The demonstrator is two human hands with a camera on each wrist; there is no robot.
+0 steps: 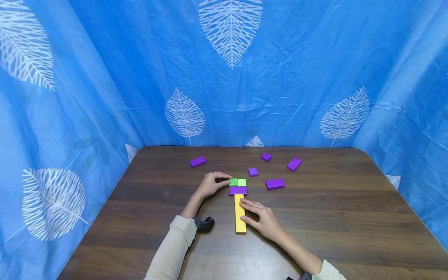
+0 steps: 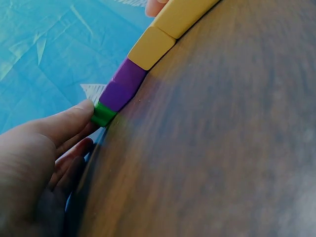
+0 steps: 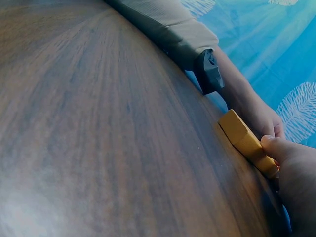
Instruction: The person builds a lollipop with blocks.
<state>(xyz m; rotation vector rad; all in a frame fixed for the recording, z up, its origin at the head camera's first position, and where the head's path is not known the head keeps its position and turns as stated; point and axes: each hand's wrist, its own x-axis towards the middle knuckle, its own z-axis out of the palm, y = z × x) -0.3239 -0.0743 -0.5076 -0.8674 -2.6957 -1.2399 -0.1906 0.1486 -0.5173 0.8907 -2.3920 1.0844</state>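
In the head view, my left hand point(image 1: 210, 184) pinches a green block point(image 1: 233, 182) at its left end, thumb in front and index finger behind. Flush beside that is a light green block point(image 1: 242, 182). A purple block point(image 1: 238, 191) lies crosswise just below both. From its lower edge a short yellow block point(image 1: 238, 198) and a long yellow block point(image 1: 240, 219) run toward me in a line. My right hand point(image 1: 265, 221) touches the yellow pieces from the right, its thumb against the long yellow block point(image 3: 243, 137) in the right wrist view.
Loose purple pieces lie farther back: a purple block point(image 1: 198, 161) at left, a small purple block point(image 1: 253, 172), another small purple block point(image 1: 266, 157), and two longer ones at right, including a purple block point(image 1: 275, 184). A blue leaf-print curtain point(image 1: 224, 97) hangs behind the wooden table point(image 1: 140, 217).
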